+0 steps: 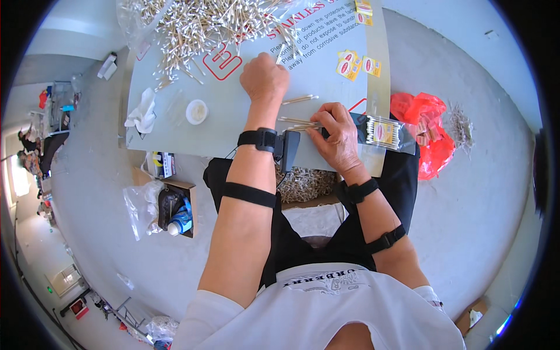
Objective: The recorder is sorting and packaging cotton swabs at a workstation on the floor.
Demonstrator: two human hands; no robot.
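My left hand (265, 79) is closed, its knuckles up, at the near edge of a large heap of wooden-stick cotton swabs (204, 35). Its fingertips are hidden, so what they hold, if anything, does not show. To its right, my right hand (335, 134) pinches a few cotton swabs (297, 123) between thumb and fingers, their tips pointing left. Just beyond them a couple of loose swabs (300, 100) lie on the table. Right of that hand, a flat clear pack of swabs with a yellow label (382, 132) rests at the table's right edge.
Small yellow labels (349, 65) lie on the sheet-covered table (175, 131). A round white dish (196, 111) and crumpled white tissue (142, 112) are at left. A box of swabs (306, 184) sits below the near edge. Red plastic bags (429, 134) lie right; an open carton (186, 216) stands left.
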